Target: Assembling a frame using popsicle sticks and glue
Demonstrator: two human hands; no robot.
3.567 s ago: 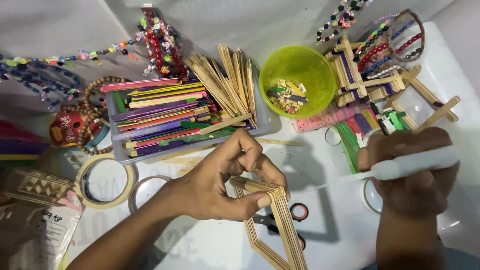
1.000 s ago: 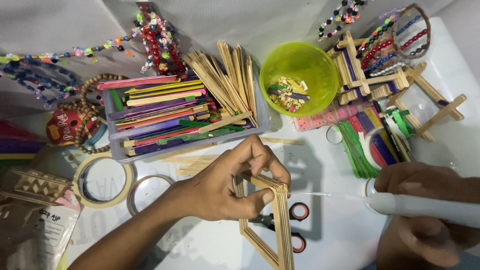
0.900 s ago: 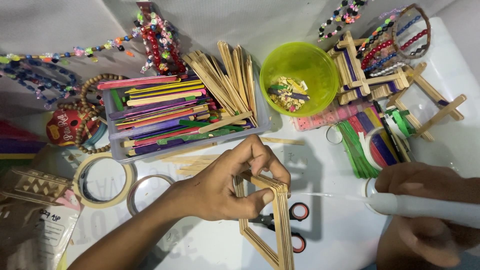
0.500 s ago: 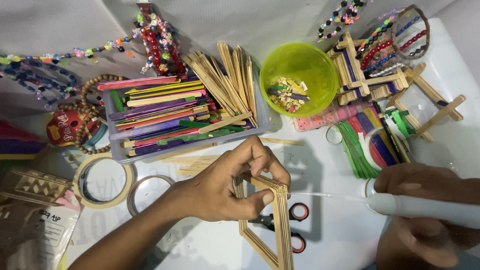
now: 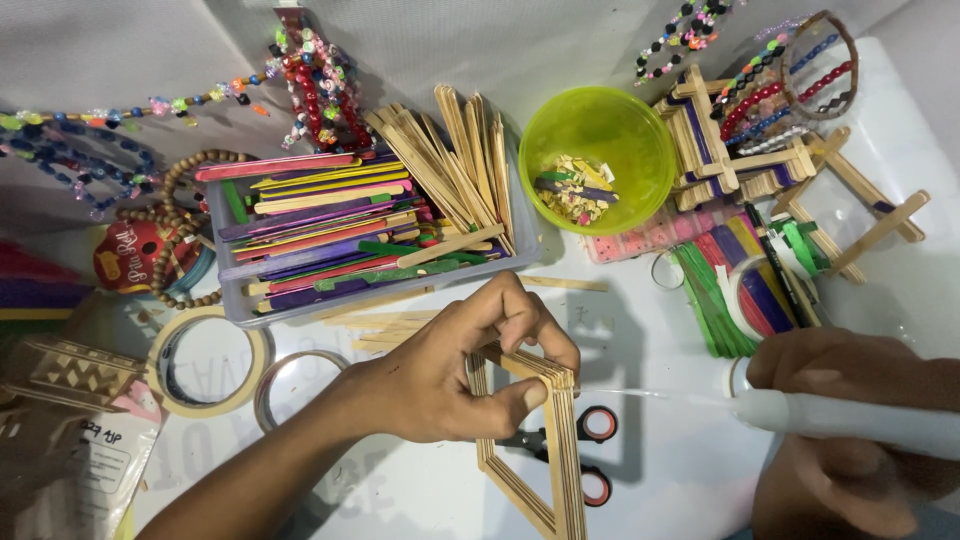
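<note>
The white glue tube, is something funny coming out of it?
Yes. A thin, pale glue thread stretches from the tip of the white glue tube in the right hand across to the wooden stick frame pinched by the left hand. It hangs in the air above the scissors.

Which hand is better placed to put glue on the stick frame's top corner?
Right. The right hand holds the white glue applicator, tip aimed at the wooden stick frame. The left hand is occupied pinching that corner together.

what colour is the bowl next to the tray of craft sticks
The bowl is bright lime green, seen clearly in the head view.
</note>
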